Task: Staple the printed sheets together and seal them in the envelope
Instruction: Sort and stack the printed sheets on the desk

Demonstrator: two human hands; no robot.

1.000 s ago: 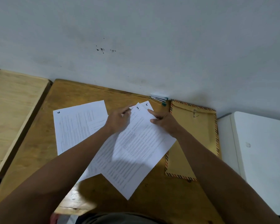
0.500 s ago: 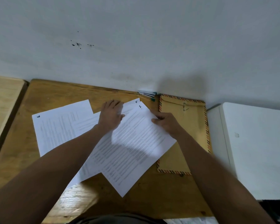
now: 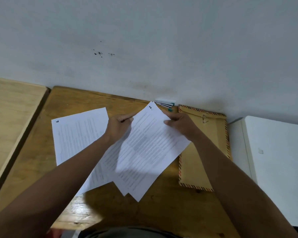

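Both hands hold a small stack of printed sheets [image 3: 148, 152], lifted and tilted over the wooden desk [image 3: 72, 100]. My left hand [image 3: 118, 128] pinches the stack's upper left edge; my right hand [image 3: 181, 124] grips its upper right edge. Another printed sheet [image 3: 76, 134] lies flat on the desk to the left, and one more shows under my left forearm. A brown envelope [image 3: 212, 148] with a striped border and metal clasp lies to the right, partly under the stack and my right arm. A silver and teal stapler [image 3: 165, 104] rests against the wall behind the stack.
A pale wall [image 3: 144, 40] runs along the desk's far edge. A lighter wooden table [image 3: 9, 121] stands at the left across a narrow gap. A white surface [image 3: 273, 160] adjoins the desk on the right.
The sheets were being gathered flat on the desk; now both hands have picked the stack up by its top edges and raised it off the desk.
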